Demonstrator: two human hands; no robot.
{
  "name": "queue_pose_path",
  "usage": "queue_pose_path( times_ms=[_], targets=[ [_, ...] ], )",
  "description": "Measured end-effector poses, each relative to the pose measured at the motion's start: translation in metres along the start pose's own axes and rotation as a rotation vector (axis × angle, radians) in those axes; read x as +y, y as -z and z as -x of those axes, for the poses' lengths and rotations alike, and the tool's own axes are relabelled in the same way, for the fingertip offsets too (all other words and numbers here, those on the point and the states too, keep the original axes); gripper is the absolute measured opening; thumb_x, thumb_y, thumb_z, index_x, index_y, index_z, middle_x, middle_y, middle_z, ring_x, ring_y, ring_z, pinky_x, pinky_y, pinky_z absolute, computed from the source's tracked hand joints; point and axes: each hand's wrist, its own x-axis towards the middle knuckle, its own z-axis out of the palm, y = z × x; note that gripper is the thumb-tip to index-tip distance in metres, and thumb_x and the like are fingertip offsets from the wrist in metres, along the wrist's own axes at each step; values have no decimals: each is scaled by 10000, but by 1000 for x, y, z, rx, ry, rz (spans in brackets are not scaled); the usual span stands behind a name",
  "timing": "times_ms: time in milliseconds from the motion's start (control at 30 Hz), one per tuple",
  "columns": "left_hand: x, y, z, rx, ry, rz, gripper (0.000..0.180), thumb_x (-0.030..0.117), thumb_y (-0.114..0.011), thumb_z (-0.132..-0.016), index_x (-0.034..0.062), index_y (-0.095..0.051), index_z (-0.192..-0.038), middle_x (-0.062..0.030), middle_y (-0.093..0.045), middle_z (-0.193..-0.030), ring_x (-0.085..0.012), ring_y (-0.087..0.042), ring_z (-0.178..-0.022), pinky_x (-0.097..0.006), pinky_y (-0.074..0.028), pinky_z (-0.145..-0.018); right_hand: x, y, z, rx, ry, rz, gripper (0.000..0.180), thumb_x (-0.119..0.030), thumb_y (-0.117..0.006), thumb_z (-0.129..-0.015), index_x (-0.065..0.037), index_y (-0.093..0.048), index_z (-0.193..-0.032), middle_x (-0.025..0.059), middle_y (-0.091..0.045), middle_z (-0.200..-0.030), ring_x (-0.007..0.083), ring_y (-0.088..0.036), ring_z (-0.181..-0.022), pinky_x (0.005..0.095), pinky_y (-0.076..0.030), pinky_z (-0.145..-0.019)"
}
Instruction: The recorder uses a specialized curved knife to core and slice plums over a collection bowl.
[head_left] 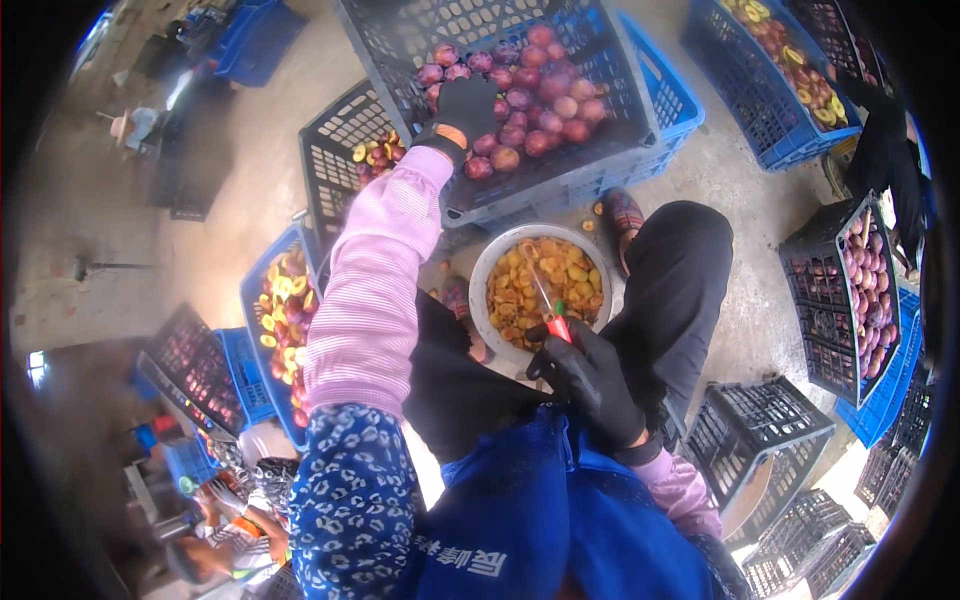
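- Plums (pixel 550 90): whole and red-purple, they lie in the dark grey crate (pixel 622 70) in front of you. These count as work left; the number hidden under the top ones cannot be told.
- Left hand: your gloved left hand (pixel 465 108) is over the plums at the near-left side of this stock, back of the hand upward. Its fingers are hidden from view; you cannot confirm whether they are spread or closed on a plum.
- Right hand: your gloved right hand (pixel 590 385) is wrapped around the handle of the red-handled knife (pixel 558 328). The blade points away from you, over the basin (pixel 479 290).
- Basin: positioned on the floor between your feet. Yellow-brown fruit pieces (pixel 505 290) cover its bottom; whether they are flesh, stones or both cannot be told.
- Work done: halved plums (pixel 285 300), yellow face showing on many, are in the blue crate (pixel 252 300) at your left. More cut fruit shows in the black crate (pixel 325 165) beside the dark grey one.
- Status: judged from these contents, cutting is well under way but incomplete. Further whole fruit (pixel 868 290) in the slatted crate (pixel 815 300) at your far right is also uncut.
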Motion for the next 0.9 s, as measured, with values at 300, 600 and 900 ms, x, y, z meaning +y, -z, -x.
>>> queue_pose_path(
  times_ms=[300, 600, 900],
  targets=[
    [-24, -91, -30, -373, 121, -542, 264, 189, -574, -832, 142, -708, -1054, -46, -659, -1017, -285, -659, -908, -516, -500, -620, -7, 31, 1, -11, 4, -15, 299, -201, -499, -961, 29, -589, -1129, 20, -628, -808, 56, -526, -705, 229, -423, -643],
    [-41, -56, -43, -407, 9, -426, 284, 264, -638, -767, 113, -703, -999, -93, -679, -945, -258, -665, -910, -393, -526, -699, -5, 47, 0, 97, 41, -132, 261, -148, -578, -943, 24, -590, -1138, 37, -620, -819, 71, -550, -779, 240, -449, -710],
    [38, 88, 30, -226, 201, 1824, 328, 186, -578, -881, 1, -574, -1151, -104, -624, -1178, -235, -641, -1000, -365, -532, -870, -14, 35, 6, 138, 114, -236, 378, -328, -470, -997, 1, -613, -1116, 3, -555, -644, 22, -407, -501, 186, -304, -486]
  ],
)
